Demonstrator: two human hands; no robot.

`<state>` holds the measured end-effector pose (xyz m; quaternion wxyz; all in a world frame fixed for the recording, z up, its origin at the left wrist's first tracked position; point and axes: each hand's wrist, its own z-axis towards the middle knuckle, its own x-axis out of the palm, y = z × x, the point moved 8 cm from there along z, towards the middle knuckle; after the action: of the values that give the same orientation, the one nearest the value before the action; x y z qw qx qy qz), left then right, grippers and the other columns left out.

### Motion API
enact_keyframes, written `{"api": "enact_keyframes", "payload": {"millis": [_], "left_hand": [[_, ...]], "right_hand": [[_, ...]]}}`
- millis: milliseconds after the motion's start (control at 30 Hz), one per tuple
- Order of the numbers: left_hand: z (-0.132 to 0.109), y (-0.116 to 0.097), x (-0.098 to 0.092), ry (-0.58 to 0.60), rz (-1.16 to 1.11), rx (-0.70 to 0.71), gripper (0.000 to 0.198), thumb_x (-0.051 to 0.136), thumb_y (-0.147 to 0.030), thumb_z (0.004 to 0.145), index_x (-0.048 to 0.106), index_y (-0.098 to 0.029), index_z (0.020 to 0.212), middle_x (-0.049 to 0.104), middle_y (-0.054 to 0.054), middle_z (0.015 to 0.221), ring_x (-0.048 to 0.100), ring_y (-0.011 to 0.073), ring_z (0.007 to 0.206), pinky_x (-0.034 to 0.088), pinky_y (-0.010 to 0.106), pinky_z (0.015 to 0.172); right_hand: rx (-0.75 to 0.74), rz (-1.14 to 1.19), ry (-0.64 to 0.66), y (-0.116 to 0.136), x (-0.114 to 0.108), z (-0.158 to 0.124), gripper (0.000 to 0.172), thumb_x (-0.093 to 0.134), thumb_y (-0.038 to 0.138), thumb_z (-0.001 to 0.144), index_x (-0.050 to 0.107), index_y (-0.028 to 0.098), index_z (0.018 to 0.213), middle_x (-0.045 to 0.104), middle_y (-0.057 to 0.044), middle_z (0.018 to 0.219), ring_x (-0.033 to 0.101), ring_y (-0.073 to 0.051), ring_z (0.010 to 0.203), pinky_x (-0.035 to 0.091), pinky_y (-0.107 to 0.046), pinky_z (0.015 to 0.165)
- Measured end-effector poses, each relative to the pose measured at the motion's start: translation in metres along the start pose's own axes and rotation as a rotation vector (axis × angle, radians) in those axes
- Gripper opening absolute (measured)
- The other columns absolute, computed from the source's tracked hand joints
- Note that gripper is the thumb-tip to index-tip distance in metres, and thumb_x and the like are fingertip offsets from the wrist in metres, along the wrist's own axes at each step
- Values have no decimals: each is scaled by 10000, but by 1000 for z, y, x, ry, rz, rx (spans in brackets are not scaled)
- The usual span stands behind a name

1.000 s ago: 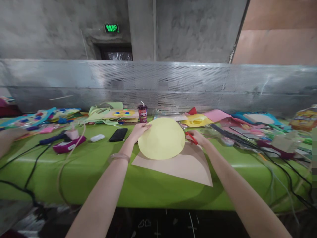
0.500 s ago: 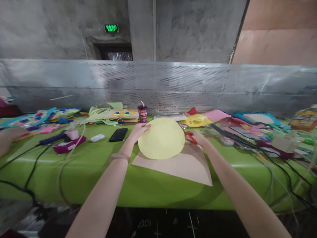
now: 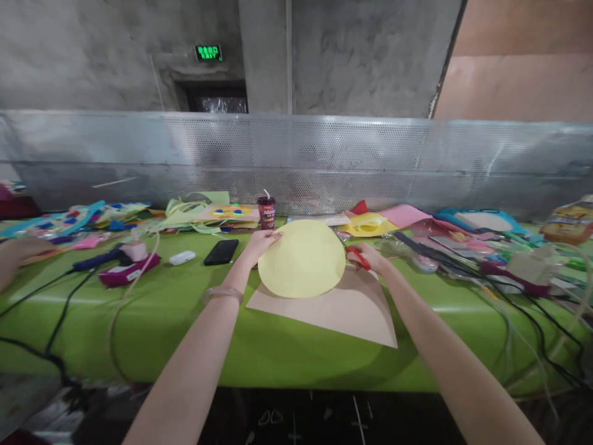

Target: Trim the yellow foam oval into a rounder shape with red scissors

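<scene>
A rounded pale-yellow sheet [image 3: 303, 262] is tilted up in front of me; whether it is paper or thin foam I cannot tell. My left hand [image 3: 263, 243] pinches its upper left edge, thumb on the near face. My right hand [image 3: 368, 256] grips the red handles of a pair of scissors [image 3: 359, 257] at the sheet's right edge. The blades are mostly hidden behind the sheet. Beneath it a beige sheet [image 3: 336, 312] with straight edges and a curved right side lies on the green-covered table [image 3: 259, 364].
A lidded cup with a straw [image 3: 267, 213] stands behind my left hand. To the left are a black phone [image 3: 221, 252], a white case [image 3: 182, 258] and a glue gun [image 3: 99, 259]. Coloured sheets, cables [image 3: 523, 315] and a bottle [image 3: 569, 221] crowd the right. Another person's hand [image 3: 28, 250] is far left.
The scissors' red handles have shifted very slightly at the sheet's right edge. My left hand and both sheets look almost unmoved.
</scene>
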<state>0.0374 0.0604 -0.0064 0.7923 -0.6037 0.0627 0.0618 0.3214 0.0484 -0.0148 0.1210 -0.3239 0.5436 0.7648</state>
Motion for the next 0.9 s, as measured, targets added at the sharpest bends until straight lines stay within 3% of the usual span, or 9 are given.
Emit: {"api": "enact_keyframes", "payload": {"millis": [500, 900], "left_hand": [[-1, -2, 0, 3, 13, 8, 454, 634, -466, 605, 645, -113, 889, 677, 101, 809, 628, 228, 661, 481, 307, 585], [1, 0, 1, 11, 12, 24, 456, 629, -481, 605, 640, -125, 890, 678, 92, 809, 626, 221, 662, 471, 294, 579]], "right_hand": [[-39, -91, 2, 9, -1, -3, 177, 490, 325, 673, 506, 158, 617, 500, 11, 522, 495, -127, 454, 408, -243, 425], [-26, -106, -42, 17, -3, -7, 188, 473, 307, 640, 423, 171, 521, 452, 32, 441, 448, -105, 408, 353, -220, 400]]}}
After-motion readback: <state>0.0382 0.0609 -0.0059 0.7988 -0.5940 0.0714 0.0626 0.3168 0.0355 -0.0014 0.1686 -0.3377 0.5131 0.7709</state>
